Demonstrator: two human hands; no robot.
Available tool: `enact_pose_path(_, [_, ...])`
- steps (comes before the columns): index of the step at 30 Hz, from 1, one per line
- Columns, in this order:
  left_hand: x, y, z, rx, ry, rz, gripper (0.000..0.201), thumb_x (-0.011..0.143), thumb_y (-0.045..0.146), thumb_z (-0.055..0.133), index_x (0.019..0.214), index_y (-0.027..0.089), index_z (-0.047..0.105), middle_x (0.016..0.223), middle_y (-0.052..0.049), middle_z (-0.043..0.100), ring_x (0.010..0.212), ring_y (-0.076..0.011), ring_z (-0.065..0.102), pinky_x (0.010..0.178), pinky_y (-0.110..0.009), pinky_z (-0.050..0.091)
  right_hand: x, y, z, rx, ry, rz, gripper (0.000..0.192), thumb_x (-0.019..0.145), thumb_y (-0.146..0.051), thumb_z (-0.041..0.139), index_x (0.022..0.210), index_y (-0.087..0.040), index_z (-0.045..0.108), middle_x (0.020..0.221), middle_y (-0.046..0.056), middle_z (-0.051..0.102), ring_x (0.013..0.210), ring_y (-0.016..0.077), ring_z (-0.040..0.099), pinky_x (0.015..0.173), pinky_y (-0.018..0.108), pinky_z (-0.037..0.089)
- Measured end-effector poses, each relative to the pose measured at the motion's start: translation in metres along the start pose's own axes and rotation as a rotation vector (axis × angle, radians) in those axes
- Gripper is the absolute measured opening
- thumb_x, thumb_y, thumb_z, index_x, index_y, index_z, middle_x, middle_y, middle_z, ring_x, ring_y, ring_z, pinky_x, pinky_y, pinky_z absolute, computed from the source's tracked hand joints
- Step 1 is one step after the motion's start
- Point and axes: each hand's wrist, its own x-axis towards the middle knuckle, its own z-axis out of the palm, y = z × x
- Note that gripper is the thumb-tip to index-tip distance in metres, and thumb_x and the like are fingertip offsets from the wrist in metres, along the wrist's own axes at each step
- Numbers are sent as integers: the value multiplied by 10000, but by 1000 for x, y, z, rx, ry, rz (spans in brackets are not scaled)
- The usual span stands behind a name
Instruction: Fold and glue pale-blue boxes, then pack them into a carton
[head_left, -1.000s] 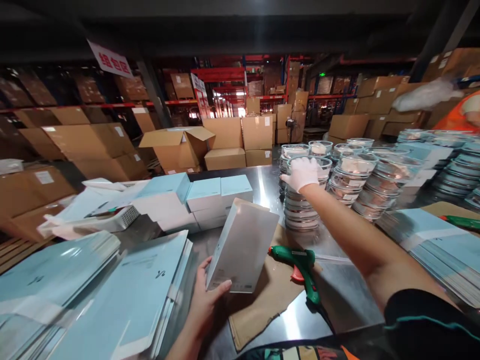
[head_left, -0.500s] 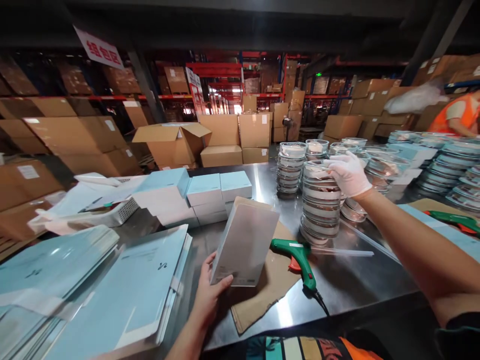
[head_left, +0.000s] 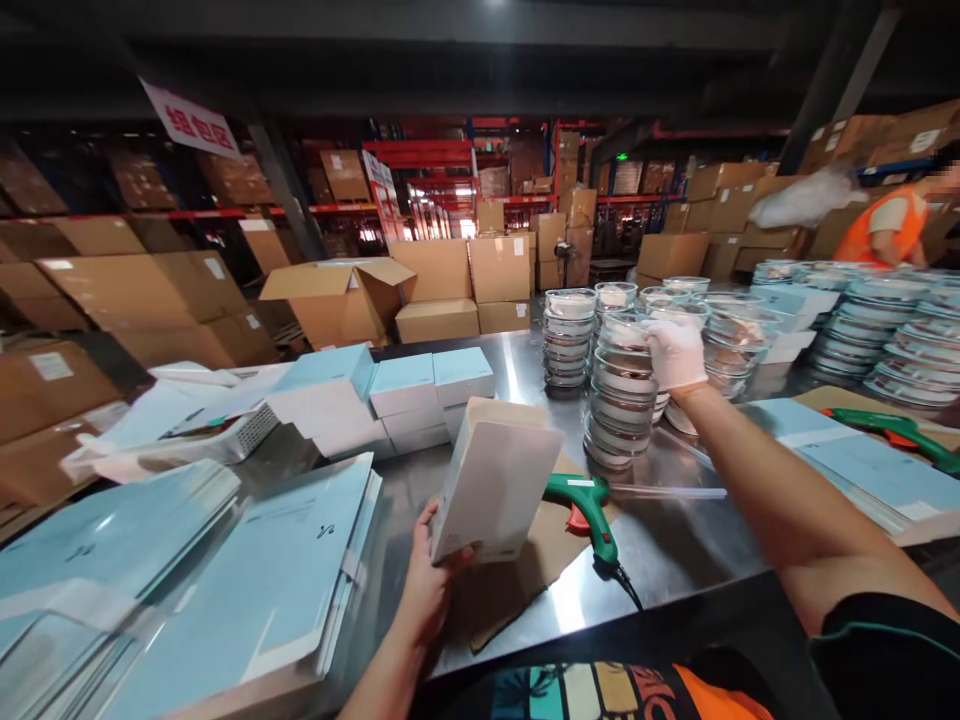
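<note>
- left hand (head_left: pixel 431 585), bare, low at the near table (head_left: pixel 525 370) edge, grip closed on the bottom corner of an upright white box (head_left: pixel 495 480), thumb across its front.
- right hand (head_left: pixel 675 352), white-gloved, arm stretched forward, grip wrapped round the top of a stack of clear round containers (head_left: pixel 621 405) standing beyond the box.
- green glue gun (head_left: pixel 592 510) lies on brown cardboard just right of the box, between it and the stack.
- flat blue cartons (head_left: pixel 247 590) piled left of the box; pale blue boxes (head_left: pixel 431 385) behind it.
- a person in an orange vest (head_left: pixel 889 228) far right of the stack.
</note>
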Motion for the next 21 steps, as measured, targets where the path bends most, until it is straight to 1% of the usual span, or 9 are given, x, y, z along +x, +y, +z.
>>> enact_pose_path(5, [-1,1,-4,12,17,-17,1231,508,395,1075,1544,256,425,1146,-71,745,955,-261,741,865,-354,588,19,-4,-23,137,206,261,221,939,-132,522,994,-156,735,1097,200,780,1033,262,613,1000,406,485])
enact_pose_path(8, [-1,3,-1,38,25,15,1157,537,394,1060,1520,261,464,1222,-80,733,1010,-261,736,906,-357,576,15,-35,-53,277,273,292,232,1004,-225,528,1069,-134,732,1108,193,781,1005,236,655,979,391,530])
enact_pose_path(10, [-2,3,3,32,23,34,1115,552,398,1049,1502,266,479,1278,-80,717,1059,-253,723,940,-350,564,2,-71,-79,515,244,256,211,994,-318,628,1042,-151,748,1048,144,794,935,224,691,916,377,567])
enact_pose_path(11, [-2,3,5,25,25,35,1115,543,401,1049,1494,265,483,1285,-78,713,1074,-252,716,949,-346,558,-7,-91,-92,679,198,242,224,975,-376,693,1028,-171,765,1034,118,800,933,230,709,905,384,581])
enact_pose_path(14, [-4,2,8,39,32,-15,1163,479,386,1059,1489,270,494,1236,-76,720,1047,-274,710,922,-372,572,-31,-146,-125,985,-152,196,320,932,-541,800,984,-225,812,1059,77,815,963,246,745,911,402,616])
enact_pose_path(16, [-6,1,10,77,21,-57,1149,437,352,1067,1454,274,536,1189,-78,727,1029,-301,711,899,-403,590,-43,-173,-134,1022,-395,111,305,959,-542,765,965,-246,837,1093,81,818,1021,268,756,953,437,627])
enact_pose_path(17, [-8,0,10,103,-7,-62,1107,426,329,1068,1414,270,572,1185,-84,731,1051,-319,713,916,-421,595,-47,-183,-134,996,-472,46,286,963,-521,750,943,-251,842,1090,89,816,1049,286,755,984,469,625])
enact_pose_path(19, [-11,-3,11,194,-97,-42,986,395,269,1069,1288,241,651,1201,-103,743,1129,-352,709,998,-448,580,-58,-195,-125,917,-526,-63,241,933,-485,759,978,-266,849,1138,107,806,1140,329,736,1074,538,595])
enact_pose_path(21, [-14,-6,11,328,-173,-21,895,371,215,1066,1185,213,695,1215,-121,754,1170,-370,703,1070,-472,549,-77,-198,-110,903,-510,-56,341,922,-500,775,1190,-294,825,1304,113,772,1284,353,693,1164,568,551])
